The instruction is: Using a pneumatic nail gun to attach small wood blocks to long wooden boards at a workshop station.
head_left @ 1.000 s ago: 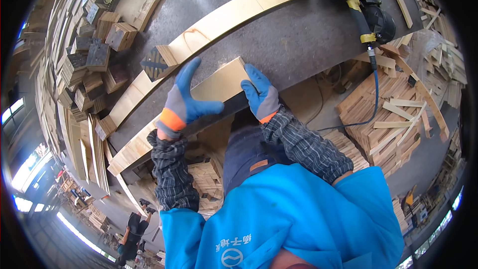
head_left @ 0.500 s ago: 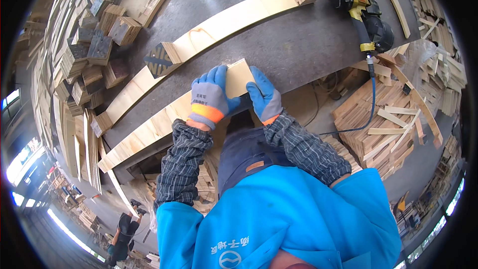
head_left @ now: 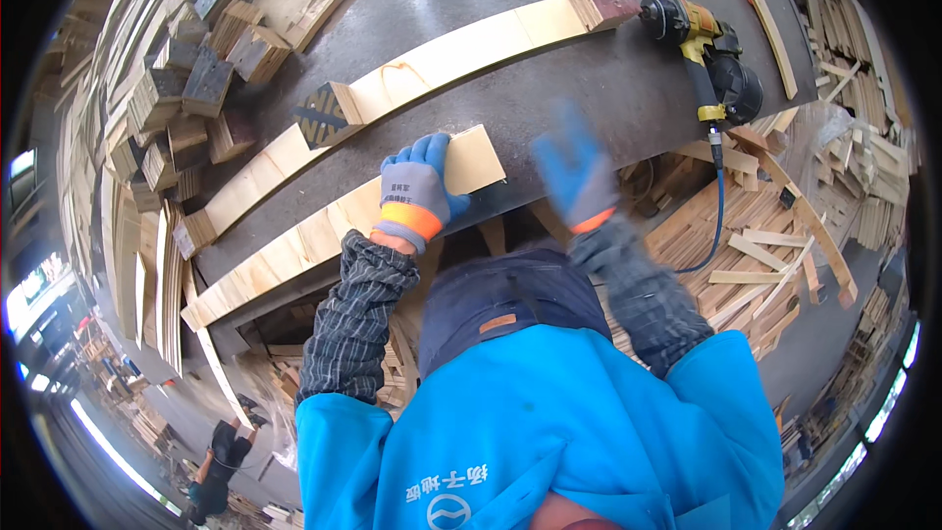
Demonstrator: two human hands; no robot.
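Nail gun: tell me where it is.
In the head view, the nail gun lies at upper right on the dark table, beside the red-topped block and beyond the right hand.

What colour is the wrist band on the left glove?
Bright orange; the wrist band shows best in the head view.

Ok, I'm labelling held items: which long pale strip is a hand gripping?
The near strip, gripped by the left hand near its right end; the farther strip, with blocks along it, is touched by neither hand.
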